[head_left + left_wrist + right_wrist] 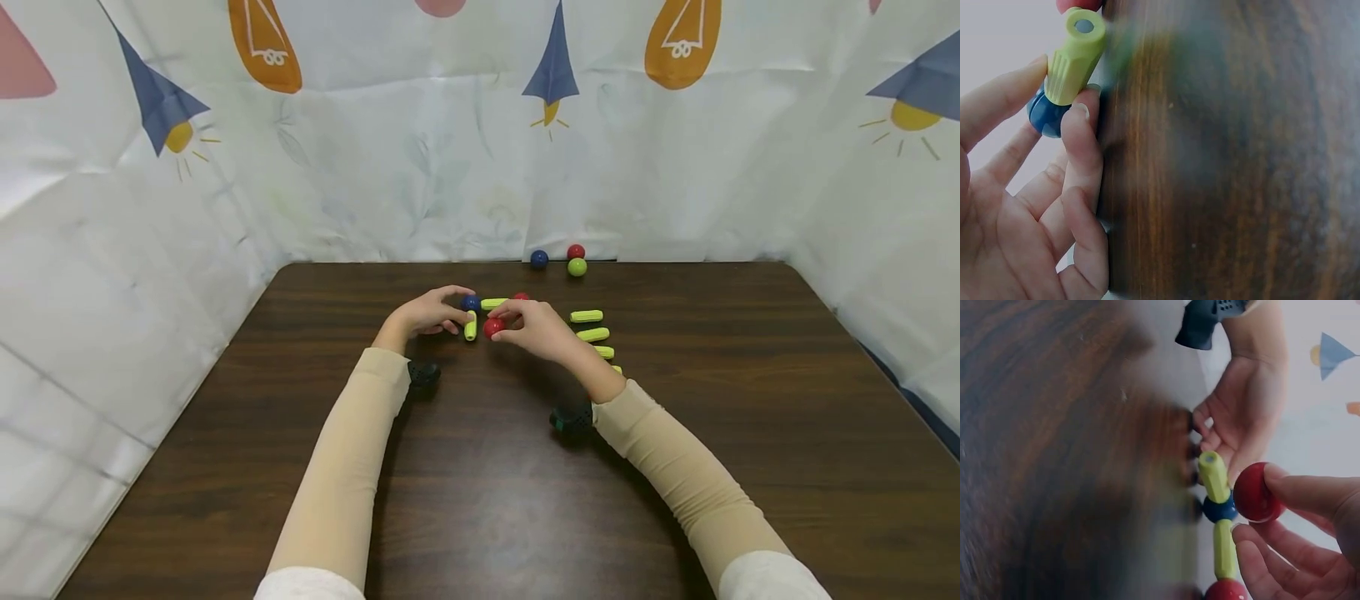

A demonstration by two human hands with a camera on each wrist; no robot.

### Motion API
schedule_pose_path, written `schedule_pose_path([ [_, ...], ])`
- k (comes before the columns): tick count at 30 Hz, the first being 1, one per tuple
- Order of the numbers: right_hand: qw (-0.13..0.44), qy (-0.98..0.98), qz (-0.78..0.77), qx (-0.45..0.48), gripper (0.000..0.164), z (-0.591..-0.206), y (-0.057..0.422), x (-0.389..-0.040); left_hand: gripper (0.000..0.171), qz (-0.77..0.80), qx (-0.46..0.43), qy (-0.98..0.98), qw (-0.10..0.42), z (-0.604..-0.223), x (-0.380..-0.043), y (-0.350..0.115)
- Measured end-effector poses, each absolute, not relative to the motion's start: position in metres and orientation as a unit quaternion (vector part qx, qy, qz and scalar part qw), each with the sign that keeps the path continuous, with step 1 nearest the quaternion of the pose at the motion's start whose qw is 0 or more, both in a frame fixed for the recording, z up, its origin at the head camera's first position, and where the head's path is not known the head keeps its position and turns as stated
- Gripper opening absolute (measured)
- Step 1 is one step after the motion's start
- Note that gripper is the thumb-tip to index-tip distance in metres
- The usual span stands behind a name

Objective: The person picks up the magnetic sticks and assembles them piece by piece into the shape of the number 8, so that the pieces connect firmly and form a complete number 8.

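Observation:
My left hand (429, 314) pinches a yellow-green rod (1067, 72) between thumb and fingers. A grey disc shows in the rod's near end, and its other end meets a blue ball (470, 302). From that ball a second yellow-green rod (1224, 549) runs to a red ball (1225, 590), making an L shape. My right hand (538, 329) holds another red ball (1254, 492) between thumb and fingers. In the head view this ball is just right of the pinched rod's near end. My right hand partly hides the farther red ball in that view.
Several loose yellow-green rods (586, 317) lie right of my right hand, some partly hidden by the wrist. At the table's back edge are a blue ball (539, 259), a red ball (575, 251) and a green ball (577, 267). A patterned curtain (420, 192) hangs behind.

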State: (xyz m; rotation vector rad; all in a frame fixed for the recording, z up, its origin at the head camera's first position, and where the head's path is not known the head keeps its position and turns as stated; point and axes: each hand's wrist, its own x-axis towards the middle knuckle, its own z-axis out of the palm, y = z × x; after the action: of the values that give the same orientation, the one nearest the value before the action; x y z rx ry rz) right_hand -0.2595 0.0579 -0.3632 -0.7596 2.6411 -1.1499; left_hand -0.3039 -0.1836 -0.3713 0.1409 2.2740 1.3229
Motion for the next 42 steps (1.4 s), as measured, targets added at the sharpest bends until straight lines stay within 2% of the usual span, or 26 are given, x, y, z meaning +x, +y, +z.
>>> schedule_pose_path([
  [21,0.104,0.879,-0.351,-0.305,0.031,-0.367,0.032,-0.251,0.060,0.482,0.063,0.838,0.247,-0.367,-0.298,-0.185],
  [42,0.055,0.908,-0.234,-0.343,0.031,-0.368,0.011,-0.242,0.061,0.492,0.056,0.833,0.247,-0.367,-0.297,-0.184],
])
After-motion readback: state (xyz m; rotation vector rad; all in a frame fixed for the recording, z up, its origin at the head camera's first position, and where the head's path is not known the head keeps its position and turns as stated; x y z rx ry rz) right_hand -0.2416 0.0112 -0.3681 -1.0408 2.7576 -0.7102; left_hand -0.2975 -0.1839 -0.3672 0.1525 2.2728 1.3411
